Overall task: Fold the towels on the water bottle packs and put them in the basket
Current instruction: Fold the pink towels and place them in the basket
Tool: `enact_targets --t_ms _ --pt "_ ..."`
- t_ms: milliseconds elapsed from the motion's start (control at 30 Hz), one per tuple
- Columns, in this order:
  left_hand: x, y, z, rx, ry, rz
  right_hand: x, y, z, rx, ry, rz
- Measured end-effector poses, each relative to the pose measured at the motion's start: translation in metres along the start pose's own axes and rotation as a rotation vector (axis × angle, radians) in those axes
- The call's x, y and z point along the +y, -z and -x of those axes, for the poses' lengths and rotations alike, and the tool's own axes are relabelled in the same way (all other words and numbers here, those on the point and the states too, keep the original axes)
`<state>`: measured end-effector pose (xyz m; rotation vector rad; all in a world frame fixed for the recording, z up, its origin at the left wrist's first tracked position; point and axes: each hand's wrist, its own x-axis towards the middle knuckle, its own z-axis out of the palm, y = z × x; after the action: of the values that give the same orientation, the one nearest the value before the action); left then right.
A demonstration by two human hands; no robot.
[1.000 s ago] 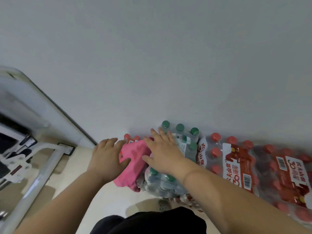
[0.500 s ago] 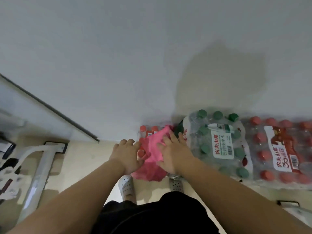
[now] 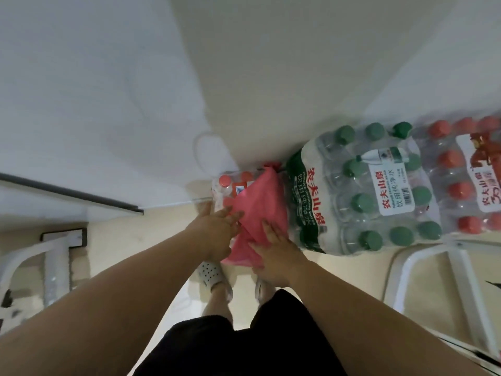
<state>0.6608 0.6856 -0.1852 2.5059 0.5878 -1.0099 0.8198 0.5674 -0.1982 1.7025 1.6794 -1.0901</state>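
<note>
Towel position: the pink towel (image 3: 260,210) lay draped over the small red-capped bottle pack (image 3: 226,185), which stood against the wall. The towel's near end hung over the pack's front edge toward the floor. The pack top probably served as the folding surface, which would explain the flat, two-handed contact.

Hand state: the right hand (image 3: 273,251) lay flat on the near half of the towel, fingers spread and straight, pressing the cloth down. This likely held the layers in place. The left hand (image 3: 214,234) reached in from the left, fingers extended and touching the towel's left edge; no pinch could be made out. The fold appeared partly made, with one diagonal crease across the cloth.

Surroundings: a green-capped bottle pack (image 3: 360,191) stood just beside the towel on the right, touching or nearly touching its edge. It limited sideways room for spreading the cloth. A second red-capped pack (image 3: 466,172) stood beyond it. White metal frames stood on the floor at the left (image 3: 57,261) and at the right (image 3: 466,278). A white perforated clog (image 3: 210,271) showed directly below the towel.

Basket: not in view.
</note>
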Motion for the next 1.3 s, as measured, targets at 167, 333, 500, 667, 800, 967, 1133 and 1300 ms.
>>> enact_targets --t_ms 167,333,500,667,800,967,1133,1300 --pt "-0.001 -0.014 -0.010 -0.023 0.004 0.015 -0.001 -0.020 0.003 0.089 -0.045 -0.079" --pt "0.012 -0.007 -0.004 0.252 -0.038 0.226 -0.004 -0.002 0.021 0.233 0.012 -0.305" --pt "0.026 0.004 0.007 0.617 -0.064 0.487 -0.008 0.019 0.058 0.354 0.108 -0.512" --pt "0.045 0.025 0.025 0.685 -0.095 0.538 -0.009 0.031 0.099 0.540 0.114 -0.726" --pt "0.071 0.048 0.051 0.819 -0.078 0.661 0.000 0.036 0.124 0.762 0.081 -0.852" --pt "0.112 0.081 0.099 0.916 -0.076 0.972 0.015 0.037 0.152 0.901 0.085 -0.942" --pt "0.171 0.095 0.125 1.014 0.020 1.107 0.046 0.024 0.181 0.922 0.207 -0.878" --pt "0.234 0.098 0.136 1.064 0.033 1.098 0.092 -0.010 0.208 0.920 0.252 -0.776"
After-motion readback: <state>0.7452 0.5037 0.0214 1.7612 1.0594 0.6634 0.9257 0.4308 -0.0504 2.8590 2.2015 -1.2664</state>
